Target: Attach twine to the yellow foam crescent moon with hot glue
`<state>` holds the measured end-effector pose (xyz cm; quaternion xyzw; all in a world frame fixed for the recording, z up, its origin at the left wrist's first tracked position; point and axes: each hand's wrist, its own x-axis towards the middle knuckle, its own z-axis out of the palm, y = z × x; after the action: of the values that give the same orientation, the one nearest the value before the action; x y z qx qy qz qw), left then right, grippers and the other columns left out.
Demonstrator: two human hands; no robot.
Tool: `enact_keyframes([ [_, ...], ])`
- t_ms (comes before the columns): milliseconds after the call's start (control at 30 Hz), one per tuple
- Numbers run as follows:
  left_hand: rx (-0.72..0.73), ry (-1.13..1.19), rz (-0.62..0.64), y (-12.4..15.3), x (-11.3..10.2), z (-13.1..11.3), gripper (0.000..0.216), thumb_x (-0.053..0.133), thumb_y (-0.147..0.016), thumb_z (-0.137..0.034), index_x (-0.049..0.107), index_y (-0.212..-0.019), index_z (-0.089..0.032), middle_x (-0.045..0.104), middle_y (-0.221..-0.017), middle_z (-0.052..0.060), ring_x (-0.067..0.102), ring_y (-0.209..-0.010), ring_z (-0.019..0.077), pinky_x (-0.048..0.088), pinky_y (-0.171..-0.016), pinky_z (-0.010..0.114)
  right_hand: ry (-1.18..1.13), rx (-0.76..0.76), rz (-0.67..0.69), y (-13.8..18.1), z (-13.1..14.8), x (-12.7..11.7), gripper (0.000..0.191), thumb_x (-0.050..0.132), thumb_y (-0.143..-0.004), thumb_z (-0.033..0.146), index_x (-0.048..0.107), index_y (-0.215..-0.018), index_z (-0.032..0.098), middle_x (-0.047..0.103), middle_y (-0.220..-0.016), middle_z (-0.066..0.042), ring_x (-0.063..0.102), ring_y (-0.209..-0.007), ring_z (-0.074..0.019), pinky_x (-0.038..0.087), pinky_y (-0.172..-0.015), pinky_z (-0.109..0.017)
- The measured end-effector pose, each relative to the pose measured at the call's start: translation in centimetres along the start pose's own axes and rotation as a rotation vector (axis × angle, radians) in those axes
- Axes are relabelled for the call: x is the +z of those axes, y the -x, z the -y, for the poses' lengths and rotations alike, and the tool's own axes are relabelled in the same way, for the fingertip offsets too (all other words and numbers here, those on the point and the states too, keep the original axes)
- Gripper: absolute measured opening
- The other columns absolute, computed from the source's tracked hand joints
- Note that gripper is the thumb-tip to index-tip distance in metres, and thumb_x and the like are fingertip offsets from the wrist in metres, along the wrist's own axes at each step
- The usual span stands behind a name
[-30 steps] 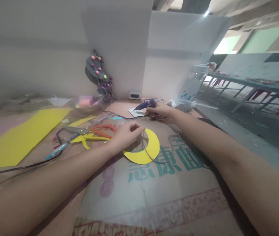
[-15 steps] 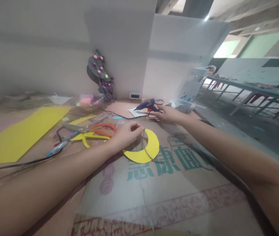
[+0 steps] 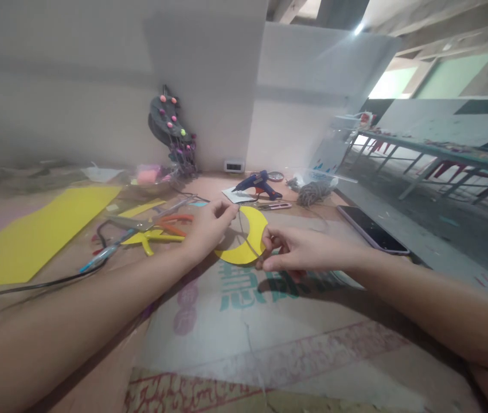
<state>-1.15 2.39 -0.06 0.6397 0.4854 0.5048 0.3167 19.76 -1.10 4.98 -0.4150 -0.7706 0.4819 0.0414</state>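
A yellow paper crescent [image 3: 257, 225] stands tilted over the printed sheet on the table. My left hand [image 3: 213, 225] is closed in a pinch at the crescent's upper tip, with the end of a grey yarn [image 3: 244, 234] under its fingertips. That yarn runs down across the crescent's inner gap and over its lower band. At the lower right edge, my right hand [image 3: 289, 249] pinches the yarn between thumb and forefinger, close against the paper. A blue glue gun [image 3: 257, 184] rests on a white piece of paper [image 3: 235, 196] behind the crescent.
Orange-handled scissors [image 3: 175, 222] and yellow-handled scissors [image 3: 157, 236] lie left of my left hand, near a large yellow sheet [image 3: 50, 235]. Thread snips [image 3: 278, 206], a grey yarn ball [image 3: 313, 193] and a phone [image 3: 371, 229] are toward the right. A decorated grey crescent [image 3: 167, 121] leans against the wall.
My right hand has left the glue gun and come down to the yarn by the crescent. The left hand and crescent have shifted slightly up and left. The phone now shows.
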Motion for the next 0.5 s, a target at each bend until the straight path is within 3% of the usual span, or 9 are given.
enact_keyframes([
  [100,-0.011,0.020,0.006,-0.1,0.1,0.2,0.028,0.057,-0.084,-0.043,0.058,-0.073,-0.017,0.055,-0.066,-0.002,0.051,-0.062,0.0126,0.040,-0.061,0.024,-0.027,0.095,0.192,-0.1,-0.2,-0.2,0.039,0.068,-0.079,0.043,0.038,-0.094,0.023,0.065,-0.074,0.003,0.053,-0.045,-0.0079,0.039,-0.040,-0.019],
  [167,-0.011,0.014,0.016,-0.2,0.1,0.3,0.028,0.057,-0.084,-0.043,0.058,-0.074,-0.017,0.056,-0.067,-0.002,0.052,-0.063,0.0131,0.040,-0.061,0.024,0.043,0.102,0.209,0.0,-0.1,-0.5,0.035,0.068,-0.080,0.039,0.042,-0.096,0.022,0.058,-0.065,0.006,0.053,-0.048,-0.0086,0.039,-0.044,-0.019],
  [233,-0.005,-0.006,0.038,-0.2,0.2,0.4,0.028,0.057,-0.084,-0.044,0.059,-0.075,-0.017,0.059,-0.070,-0.001,0.055,-0.067,0.0141,0.040,-0.062,0.024,0.168,0.039,0.113,0.3,0.2,-1.1,0.030,0.066,-0.082,0.035,0.047,-0.101,0.021,0.054,-0.065,0.007,0.051,-0.054,-0.0088,0.037,-0.048,-0.019],
  [367,-0.020,-0.068,0.118,-0.1,0.2,0.4,0.028,0.057,-0.083,-0.044,0.058,-0.074,-0.017,0.059,-0.069,-0.001,0.054,-0.065,0.0141,0.040,-0.061,0.024,0.444,-0.086,-0.240,0.7,0.4,-2.9,0.027,0.058,-0.087,0.031,0.049,-0.110,0.020,0.055,-0.064,0.005,0.048,-0.056,-0.0107,0.033,-0.052,-0.022],
  [500,-0.073,-0.097,0.172,-0.1,0.2,0.5,0.030,0.056,-0.084,-0.048,0.058,-0.078,-0.018,0.059,-0.067,-0.002,0.053,-0.059,0.0134,0.038,-0.056,0.024,0.608,-0.131,-0.528,0.1,-1.0,-4.9,0.024,0.055,-0.089,0.035,0.053,-0.107,0.020,0.059,-0.065,0.003,0.053,-0.059,-0.0138,0.034,-0.056,-0.024],
])
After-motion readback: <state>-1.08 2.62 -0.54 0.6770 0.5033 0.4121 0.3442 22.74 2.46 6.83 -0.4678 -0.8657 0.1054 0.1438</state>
